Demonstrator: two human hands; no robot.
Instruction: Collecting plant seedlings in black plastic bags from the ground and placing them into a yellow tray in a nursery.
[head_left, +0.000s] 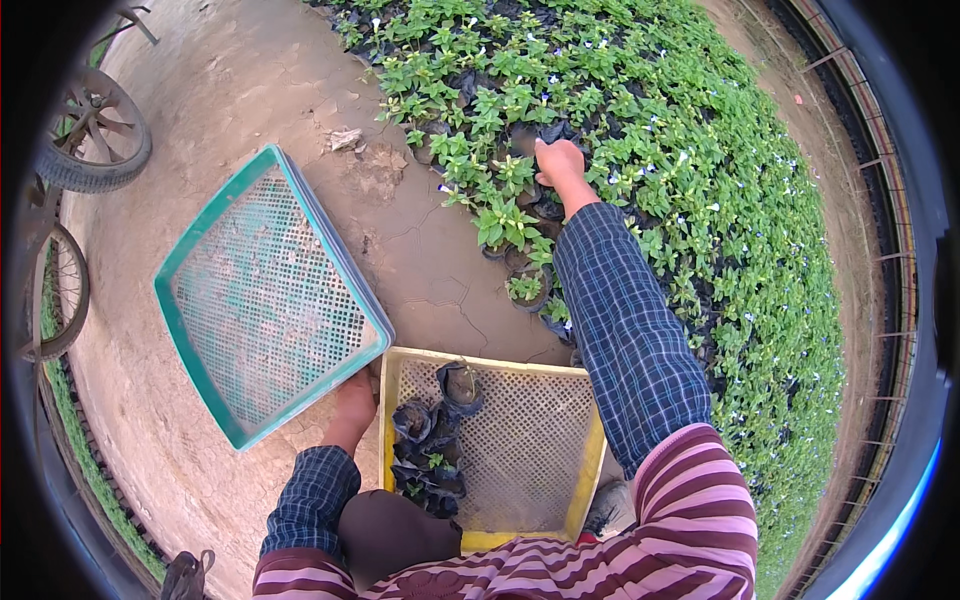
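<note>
My right hand (560, 163) reaches into the bed of potted seedlings (622, 97), fingers closed on a dark, motion-blurred object (523, 140), seemingly a black nursery bag. Below my chest sits a yellow mesh-bottomed crate (525, 450). Along its left side stand several black plastic plant bags (429, 450) holding soil, one with a small green sprout. My left hand (356, 405) is low between this crate and a teal mesh crate (270, 300). The teal crate's near right corner hides its fingers, so its grip is not visible.
Dark rubber-tyred wheels (97, 131) stand at the far left. Dry leaf litter (346, 139) lies on the cracked earth floor (427, 247). My dark-clad knee (397, 529) is beside the yellow crate's near left corner. Small pots (527, 289) line the bed's near edge.
</note>
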